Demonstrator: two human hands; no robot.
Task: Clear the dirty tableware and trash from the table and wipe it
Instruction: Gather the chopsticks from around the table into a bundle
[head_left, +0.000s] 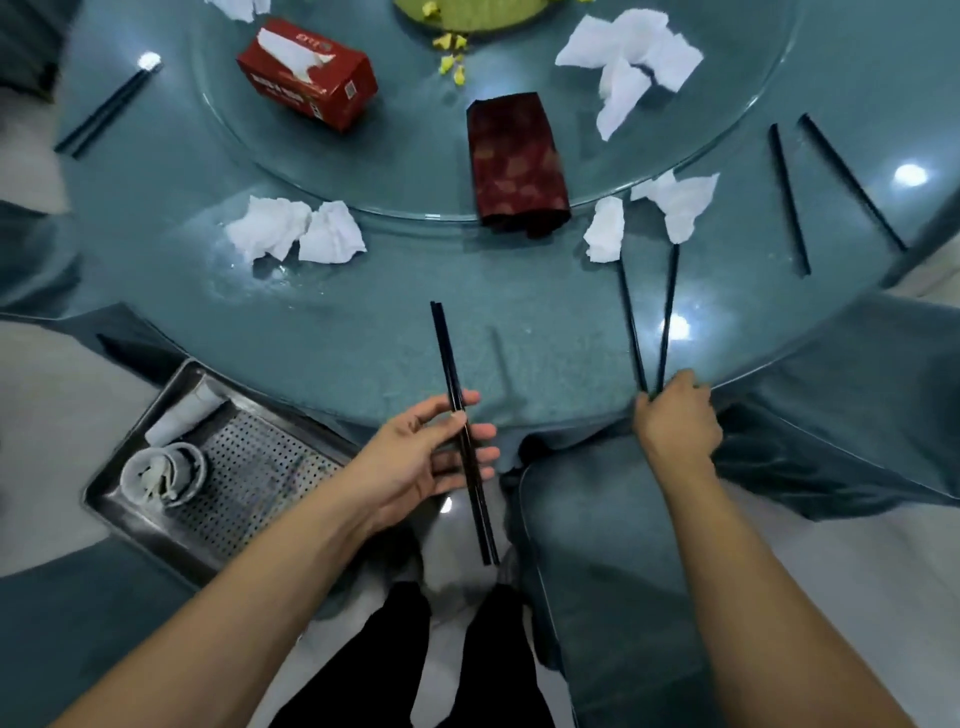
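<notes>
My left hand (431, 452) holds a pair of black chopsticks (451, 364) near their middle, thumb on top, over the round table's near edge. My right hand (675, 410) pinches the near ends of a second pair of black chopsticks (667, 312), which splay away across the blue table (519, 322). Their far tips lie under crumpled white napkins (680, 202). More crumpled napkins (296, 231) lie to the left, and others (631, 62) on the glass turntable (405, 171). A metal tray (260, 467) with a white cup (163, 475) sits low at my left.
On the turntable stand a red tissue box (306, 73) and a dark red folded cloth (514, 166). Two loose black chopsticks (789, 197) lie at the right, another pair (106, 111) at the far left. Yellow scraps (452, 52) lie near a dish. A blue-covered chair (613, 545) stands before me.
</notes>
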